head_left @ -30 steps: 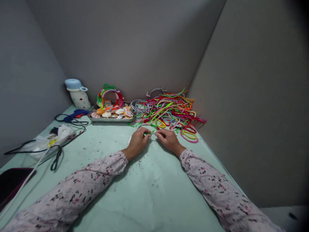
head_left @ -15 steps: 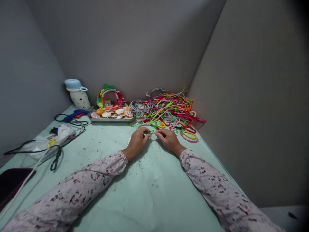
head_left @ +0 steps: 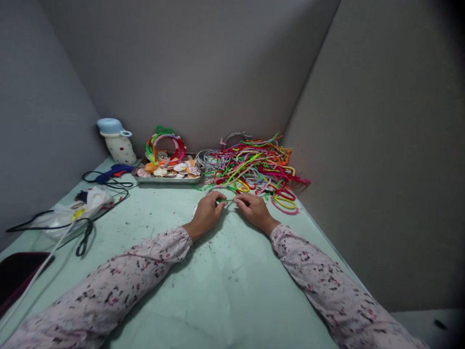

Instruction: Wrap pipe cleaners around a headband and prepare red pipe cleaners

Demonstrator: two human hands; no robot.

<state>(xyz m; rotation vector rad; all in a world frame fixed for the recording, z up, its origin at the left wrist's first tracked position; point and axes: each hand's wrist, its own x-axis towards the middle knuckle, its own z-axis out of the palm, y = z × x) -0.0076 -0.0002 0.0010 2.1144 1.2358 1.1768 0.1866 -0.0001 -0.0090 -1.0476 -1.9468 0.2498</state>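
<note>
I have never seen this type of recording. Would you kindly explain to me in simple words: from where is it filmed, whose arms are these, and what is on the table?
There is no machine here: a person works with two bare hands. The camera is worn on the person's head and looks forward and down, so the patterned sleeves reach in from the bottom.

The left hand and the right hand pinch a thin strand between them; it is too small to see clearly.

On the pale green table, behind the hands, lies a heap of colourful strands. Left of it is a metal tray of shells, with colourful rings standing in it. Farther left are a bottle with a blue cap and, nearer, a plastic bag.
</note>
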